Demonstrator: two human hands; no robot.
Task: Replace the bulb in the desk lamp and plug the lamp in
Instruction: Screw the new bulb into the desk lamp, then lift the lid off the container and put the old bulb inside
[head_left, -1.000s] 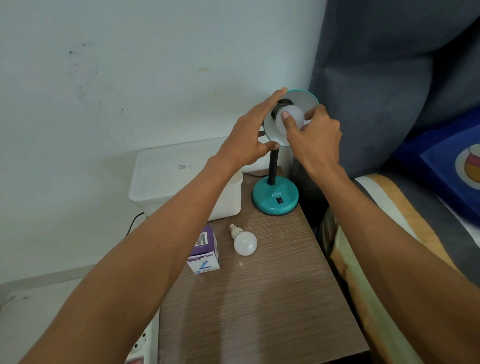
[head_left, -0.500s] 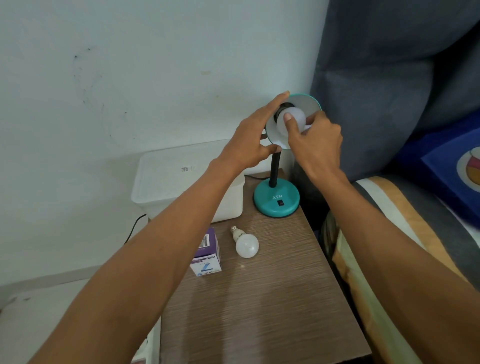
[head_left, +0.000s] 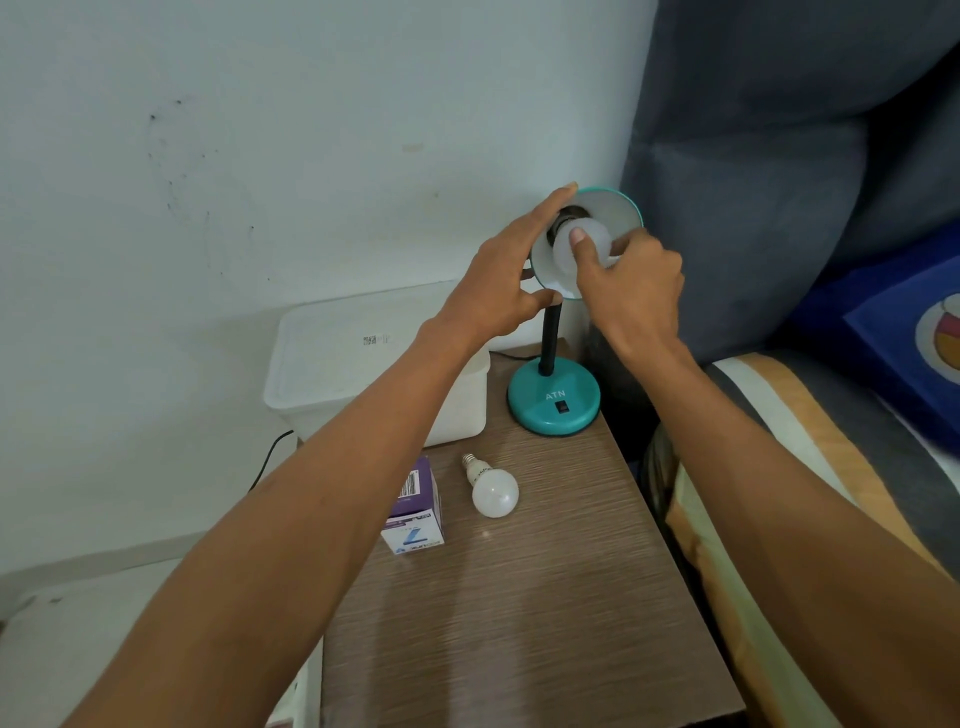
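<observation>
A teal desk lamp stands at the back of a wooden bedside table, its round base (head_left: 554, 402) carrying a black switch. My left hand (head_left: 501, 283) grips the rim of the tilted lamp shade (head_left: 618, 208), index finger along the top edge and thumb under it. My right hand (head_left: 628, 283) is closed around a white bulb (head_left: 592, 236) that sits in the shade's dark socket. A second white bulb (head_left: 493, 491) lies loose on the table (head_left: 519, 623), screw cap pointing away from me. Beside it stands a purple and white bulb box (head_left: 413, 512).
A white lidded plastic bin (head_left: 353, 358) sits at the table's back left, against the wall. A black cord (head_left: 267, 457) runs down behind it. A grey headboard (head_left: 779, 182) and a bed with striped bedding (head_left: 779, 467) border the table's right edge. A white power strip (head_left: 291, 701) shows bottom left.
Both hands have stayed on the lamp head. My right thumb has shifted slightly across the bulb. The view has drifted a little; nothing on the table moved.
</observation>
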